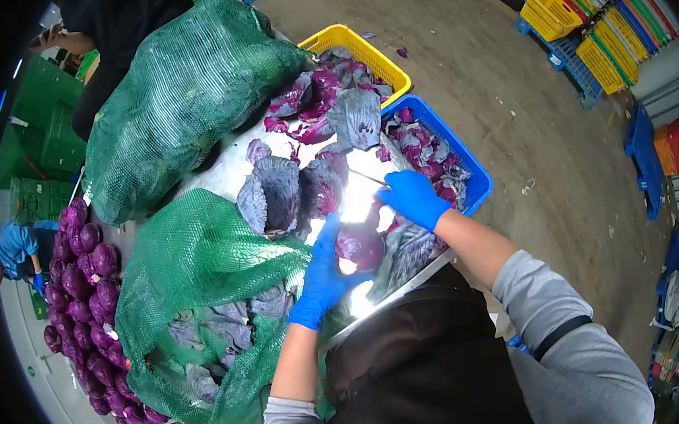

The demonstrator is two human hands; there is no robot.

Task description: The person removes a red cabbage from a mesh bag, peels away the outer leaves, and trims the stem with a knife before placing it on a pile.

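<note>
My left hand (321,281), in a blue glove, is closed around the side of a red cabbage (360,246) above the metal table (213,174). My right hand (414,198), also gloved in blue, grips a knife (367,178); its thin blade points up and left, apart from the cabbage, and its handle is hidden in the fist. Loose outer cabbage leaves (278,193) lie just beyond my hands. Another leaf (407,254) rests by the table's near edge, below my right hand.
A full green mesh sack (187,96) lies at the back; an opened one (191,247) holds leaves at left. Trimmed cabbages (91,303) are piled far left. Yellow (402,79) and blue crates (475,161) of leaves stand beyond the table. Two other people are at left.
</note>
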